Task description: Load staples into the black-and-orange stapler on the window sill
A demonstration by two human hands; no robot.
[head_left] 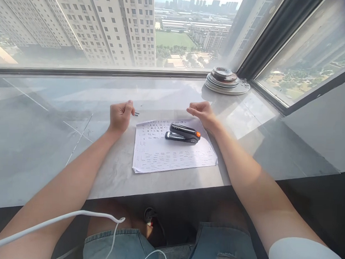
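Observation:
A black stapler (182, 133) with an orange tip lies on a stack of lined paper sheets (171, 154) with handwriting near the top, on a grey stone sill (76, 141). My left hand (120, 115) rests left of the paper with curled fingers, pinching a small silvery strip, likely staples (136, 114), between thumb and forefinger. My right hand (203, 112) hovers at the paper's far right corner, fingers curled in a loose fist; I see nothing in it. Both hands are apart from the stapler.
A stack of plates (226, 81) sits at the sill's back right corner by the window frame. Large windows run behind the sill. A white cable (73, 216) crosses my lap below the sill's front edge.

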